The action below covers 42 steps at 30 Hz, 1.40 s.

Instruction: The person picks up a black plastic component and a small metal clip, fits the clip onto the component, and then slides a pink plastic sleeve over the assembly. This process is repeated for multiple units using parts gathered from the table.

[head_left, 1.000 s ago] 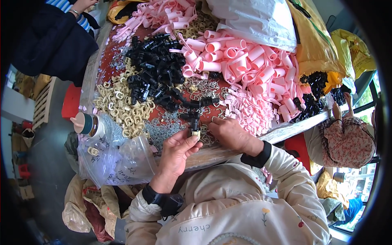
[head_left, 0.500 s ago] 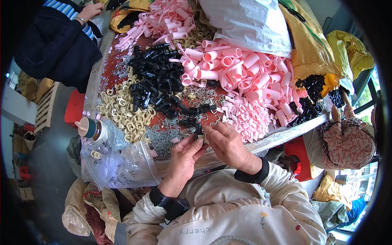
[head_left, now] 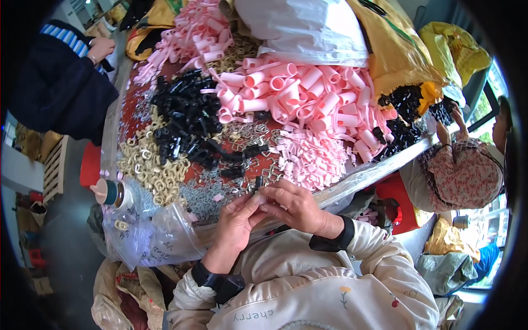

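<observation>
Left hand [head_left: 236,221] pinching black part [head_left: 259,182], right hand [head_left: 297,207] seemingly too; lower end hidden.

Small-parts assembly workshop, shared: one worktable [head_left: 110,132] bearing bulk heaps, largely grouped by kind, of black plastic fittings [head_left: 187,115], pink plastic sleeves [head_left: 313,91] and beige clips [head_left: 151,165]; one white sack [head_left: 308,27]; one yellow sack [head_left: 399,49], black parts at its mouth; one slatted wooden pallet [head_left: 55,170]; two co-workers, one in dark clothing [head_left: 63,91], one in patterned clothing [head_left: 462,179].
</observation>
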Motion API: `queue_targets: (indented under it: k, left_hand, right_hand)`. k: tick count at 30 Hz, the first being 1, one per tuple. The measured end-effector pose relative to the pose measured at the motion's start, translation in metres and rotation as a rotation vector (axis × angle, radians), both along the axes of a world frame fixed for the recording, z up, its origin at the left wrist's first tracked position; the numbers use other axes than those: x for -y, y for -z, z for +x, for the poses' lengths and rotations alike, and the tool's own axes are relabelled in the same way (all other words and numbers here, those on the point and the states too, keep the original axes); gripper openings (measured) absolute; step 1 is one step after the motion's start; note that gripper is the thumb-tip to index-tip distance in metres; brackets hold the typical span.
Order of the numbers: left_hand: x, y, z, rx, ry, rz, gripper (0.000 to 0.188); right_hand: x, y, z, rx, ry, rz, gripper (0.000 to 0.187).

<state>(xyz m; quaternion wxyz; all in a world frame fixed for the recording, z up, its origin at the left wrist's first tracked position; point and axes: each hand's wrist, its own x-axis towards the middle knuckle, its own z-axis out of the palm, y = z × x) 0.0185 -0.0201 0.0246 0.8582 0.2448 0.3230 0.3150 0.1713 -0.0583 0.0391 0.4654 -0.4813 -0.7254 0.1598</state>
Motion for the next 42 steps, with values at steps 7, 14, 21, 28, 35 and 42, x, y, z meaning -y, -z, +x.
queue_targets:
  k: [7,14,21,28,35,42]
  left_hand:
    - [0.002,-0.014,0.014,-0.066,0.168,0.020,0.019]
    - [-0.012,-0.009,0.014,-0.152,0.254,0.222,0.023]
    - [-0.014,-0.004,0.017,-0.152,0.258,0.175,0.019]
    - [-0.016,-0.002,0.000,-0.070,0.148,0.158,0.024]
    - [-0.019,-0.005,-0.003,-0.020,0.111,0.074,0.027]
    - [-0.017,-0.016,-0.002,0.012,0.111,0.056,0.030]
  right_hand:
    - [0.004,0.004,0.027,0.057,-0.082,0.030,0.030]
    - [-0.033,0.000,0.116,0.442,0.527,-0.121,0.036]
    - [-0.060,0.025,0.162,0.772,0.628,-0.280,0.031]
    - [-0.040,0.017,0.150,0.383,0.405,-0.053,0.024]
    - [-0.019,-0.004,0.105,-0.198,0.285,-0.213,0.023]
    - [-0.008,-0.017,0.056,-0.521,-0.214,-0.317,0.028]
